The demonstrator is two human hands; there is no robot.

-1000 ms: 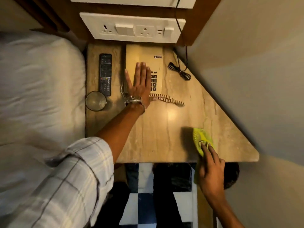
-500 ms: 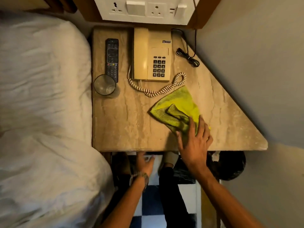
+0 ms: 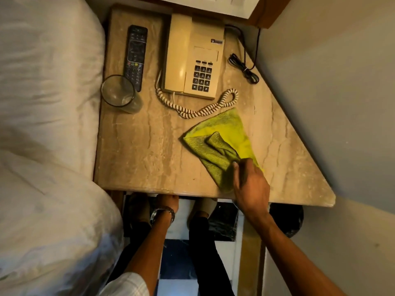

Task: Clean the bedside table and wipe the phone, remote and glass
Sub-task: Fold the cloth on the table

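- Yellow-green cloth [image 3: 222, 144] lay partly folded on the marble bedside table [image 3: 136, 154], right of centre in the frame, its far corner just beside the phone's coiled cord [image 3: 205, 110].
- Right hand [image 3: 250, 184] pressed down on the cloth's near end at the table's front edge, fingers bent over the fabric; blur hid how tightly they gripped.
- Left hand [image 3: 168, 202] sat below the table's front edge, fingers hidden, so its state could not be told; it held nothing visible.
- From the right hand, the phone [image 3: 192, 58] lay up-frame and slightly left, its long axis running up the frame.
- Remote [image 3: 135, 56] and glass [image 3: 118, 91] stood further left, near the bed [image 3: 42, 82]; the remote also lay lengthwise up-frame.
- Bare marble stretched leftward from the cloth, so a leftward sweep looked the likely next stroke, with the right hand best placed.
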